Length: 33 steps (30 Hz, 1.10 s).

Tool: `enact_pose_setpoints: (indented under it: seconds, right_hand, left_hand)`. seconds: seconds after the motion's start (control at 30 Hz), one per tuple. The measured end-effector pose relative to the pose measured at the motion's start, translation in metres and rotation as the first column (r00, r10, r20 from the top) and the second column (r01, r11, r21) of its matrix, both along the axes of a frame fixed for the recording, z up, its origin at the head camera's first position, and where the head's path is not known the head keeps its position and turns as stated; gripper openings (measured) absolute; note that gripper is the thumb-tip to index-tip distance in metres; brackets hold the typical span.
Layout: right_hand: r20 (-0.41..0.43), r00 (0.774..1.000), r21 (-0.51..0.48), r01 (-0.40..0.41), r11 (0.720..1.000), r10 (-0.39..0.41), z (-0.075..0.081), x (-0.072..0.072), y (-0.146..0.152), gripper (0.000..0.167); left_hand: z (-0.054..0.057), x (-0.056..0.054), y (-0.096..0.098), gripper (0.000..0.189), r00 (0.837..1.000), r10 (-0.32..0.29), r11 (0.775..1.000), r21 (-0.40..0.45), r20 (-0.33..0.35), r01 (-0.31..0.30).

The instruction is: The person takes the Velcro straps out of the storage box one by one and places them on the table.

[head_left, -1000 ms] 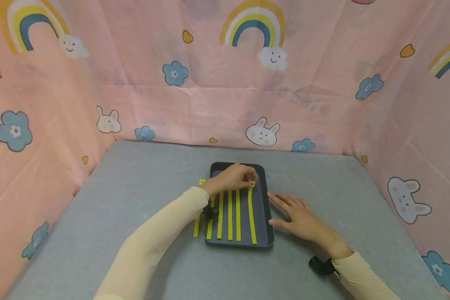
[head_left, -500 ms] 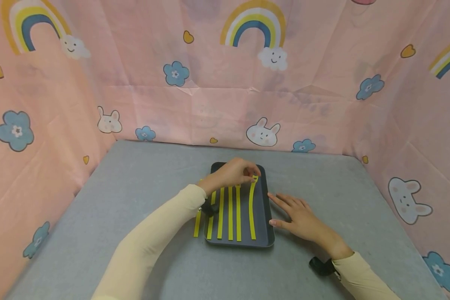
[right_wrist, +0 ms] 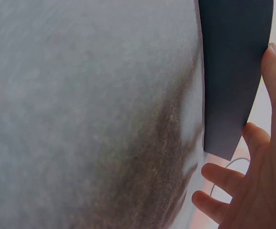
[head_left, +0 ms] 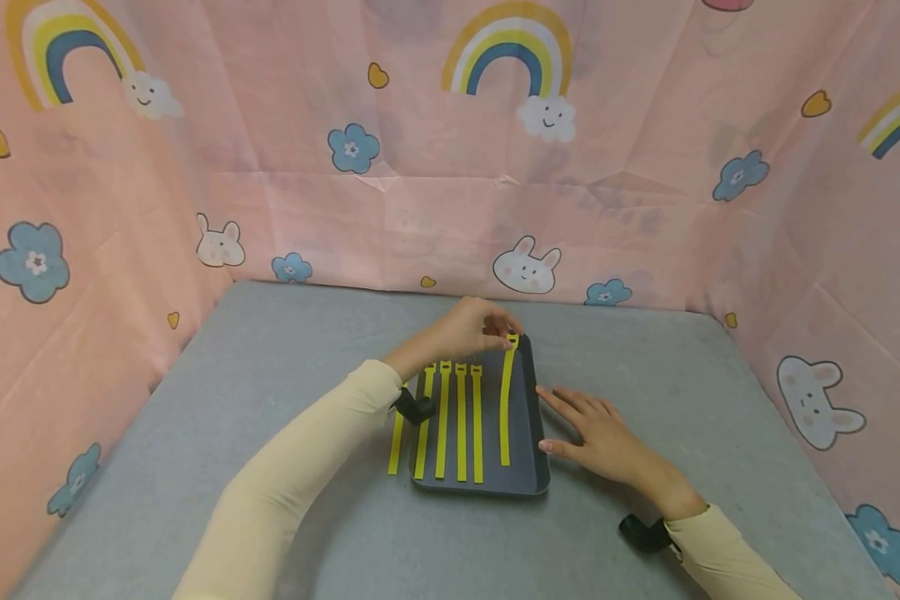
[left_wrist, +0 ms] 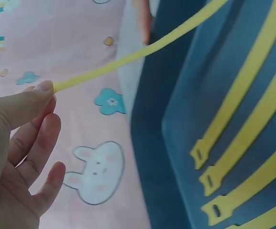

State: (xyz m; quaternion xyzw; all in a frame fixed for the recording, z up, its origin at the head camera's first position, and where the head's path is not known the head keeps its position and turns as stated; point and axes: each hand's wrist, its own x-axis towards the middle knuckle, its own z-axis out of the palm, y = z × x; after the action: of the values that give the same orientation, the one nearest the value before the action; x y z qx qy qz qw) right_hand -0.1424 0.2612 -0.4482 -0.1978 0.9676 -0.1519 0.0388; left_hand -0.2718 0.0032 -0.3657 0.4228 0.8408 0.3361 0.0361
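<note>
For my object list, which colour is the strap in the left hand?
Yellow: the strap shows best in the left wrist view.

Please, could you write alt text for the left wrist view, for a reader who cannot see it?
A person's left grip pinches the end of a yellow strap, which extends over a dark tray. Four other yellow straps lie in the tray; behind is pink cloth with a printed rabbit.

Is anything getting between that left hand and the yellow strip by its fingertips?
Nothing visible: the left hand pinches the yellow strip directly by its end. The other strips in the tray lie to its left.
</note>
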Motion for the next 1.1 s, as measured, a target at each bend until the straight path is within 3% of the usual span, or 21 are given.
enact_pose_setpoints:
  seconds: [0.57, 0.77, 1.1]
  right_hand:
    - [-0.003, 1.000, -0.005, -0.008, 1.000, 0.008, 0.000, -0.001, 0.001, 0.078]
    - [-0.004, 1.000, 0.001, -0.008, 1.000, 0.008, -0.001, 0.000, 0.001, 0.078]
    - [-0.004, 1.000, 0.003, -0.004, 1.000, 0.004, 0.000, 0.000, 0.001, 0.078]
  left_hand:
    - [0.047, 0.015, -0.008, 0.020, 0.997, -0.063, 0.996, 0.066, -0.038, 0.065]
    - [0.057, 0.020, -0.010, 0.021, 0.997, -0.067, 0.996, 0.054, -0.044, 0.069]
    - [0.075, 0.027, -0.028, 0.023, 0.995, -0.081, 0.991, 0.106, -0.052, 0.086]
